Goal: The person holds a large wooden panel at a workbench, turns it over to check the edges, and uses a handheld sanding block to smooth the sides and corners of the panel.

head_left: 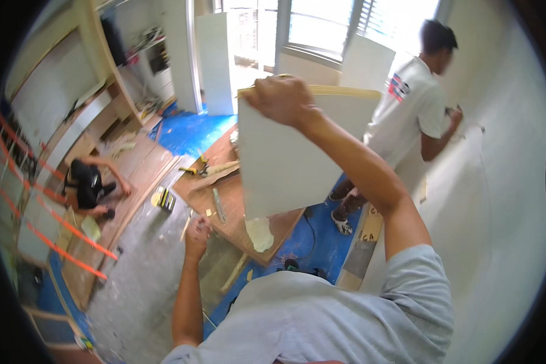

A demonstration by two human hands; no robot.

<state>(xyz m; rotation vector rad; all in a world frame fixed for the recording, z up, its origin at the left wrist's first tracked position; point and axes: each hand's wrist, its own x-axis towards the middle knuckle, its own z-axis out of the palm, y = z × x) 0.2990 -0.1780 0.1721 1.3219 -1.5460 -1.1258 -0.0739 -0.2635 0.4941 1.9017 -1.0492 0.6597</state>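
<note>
My right hand point(283, 100) is closed over the top edge of a white panel point(288, 161) with a yellowish raw edge. The panel stands upright over a brown wooden board point(285, 233). Lower and to the left, my left hand point(197, 231) has its fingers curled beside a thin pale strip point(185, 228); whether the strip is in the fingers is unclear. Nearby on the board lie a long grey tool point(219, 205) and a yellow-and-black tool point(190, 171). A crumpled whitish piece point(259, 234) sits below the panel's lower edge.
On the left, a person point(88, 185) squats on planks beside an orange ladder point(73, 224). Another person point(409, 103) stands at the right wall. Blue sheeting point(194, 134) covers parts of the floor. A black-and-yellow box point(162, 199) stands left of the board.
</note>
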